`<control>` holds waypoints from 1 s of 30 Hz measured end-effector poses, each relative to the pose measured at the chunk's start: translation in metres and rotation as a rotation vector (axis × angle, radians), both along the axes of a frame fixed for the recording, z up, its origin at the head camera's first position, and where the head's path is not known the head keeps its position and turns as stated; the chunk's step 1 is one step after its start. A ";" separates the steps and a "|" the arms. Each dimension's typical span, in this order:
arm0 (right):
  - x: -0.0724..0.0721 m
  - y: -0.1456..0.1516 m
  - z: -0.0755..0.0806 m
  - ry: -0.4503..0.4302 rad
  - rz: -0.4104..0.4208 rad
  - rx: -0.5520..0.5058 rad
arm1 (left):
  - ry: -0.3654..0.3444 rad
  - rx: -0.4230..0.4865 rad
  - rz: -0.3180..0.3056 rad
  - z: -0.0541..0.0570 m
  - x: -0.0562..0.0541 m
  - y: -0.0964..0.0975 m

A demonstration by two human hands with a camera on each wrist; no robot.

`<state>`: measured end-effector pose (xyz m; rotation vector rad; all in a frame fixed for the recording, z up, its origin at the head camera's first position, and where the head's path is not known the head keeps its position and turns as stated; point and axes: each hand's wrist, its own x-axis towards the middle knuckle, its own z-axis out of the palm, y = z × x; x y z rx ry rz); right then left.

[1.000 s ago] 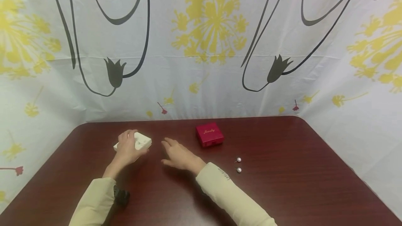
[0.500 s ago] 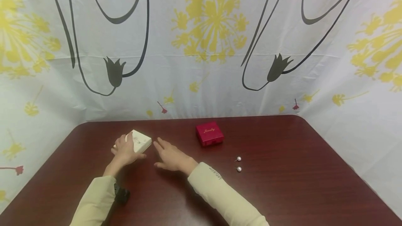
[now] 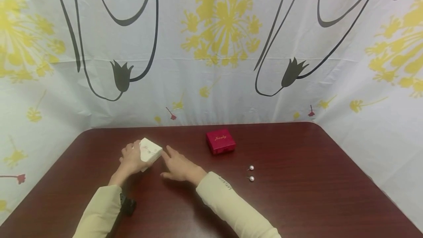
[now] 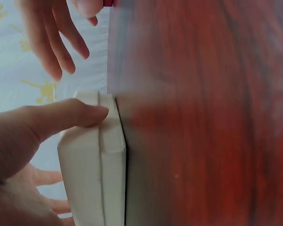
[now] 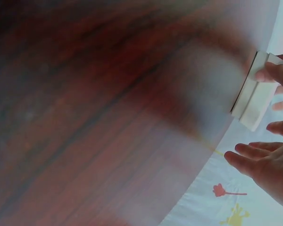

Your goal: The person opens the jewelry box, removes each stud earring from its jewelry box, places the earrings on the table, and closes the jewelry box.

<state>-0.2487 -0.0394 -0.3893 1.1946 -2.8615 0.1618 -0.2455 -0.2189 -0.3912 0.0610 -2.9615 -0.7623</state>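
Observation:
A small white box [image 3: 150, 150] with a faint printed design on its top is held at the left of the table. My left hand [image 3: 130, 160] grips it, thumb on the near side and fingers round the far side. The left wrist view shows the thumb [image 4: 87, 114] across the seam between the box's two parts. My right hand [image 3: 179, 165] is just right of the box, fingers extended towards it. In the right wrist view, a gap separates the right fingers [image 5: 247, 155] from the white box [image 5: 255, 96].
A red box [image 3: 220, 142] lettered "Jewelry" lies at the table's back middle. Two pearl earrings, an upper earring [image 3: 251, 168] and a lower earring [image 3: 252, 179], lie to its front right. Behind the dark wood table [image 3: 297, 201] hangs a patterned white curtain [image 3: 211, 94].
The white box has turned and tilted in my left hand, moving slightly right. My right hand has moved left, closer to the box. The red box and earrings stay put.

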 end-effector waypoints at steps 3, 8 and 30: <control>0.000 0.001 -0.001 -0.006 -0.015 0.000 | 0.017 -0.019 -0.051 0.000 0.001 0.003; 0.000 0.004 -0.003 0.002 -0.014 0.003 | 0.011 -0.037 -0.123 0.002 0.003 0.008; -0.011 0.042 0.004 0.058 0.078 -0.082 | -0.034 -0.029 -0.295 0.008 0.011 0.032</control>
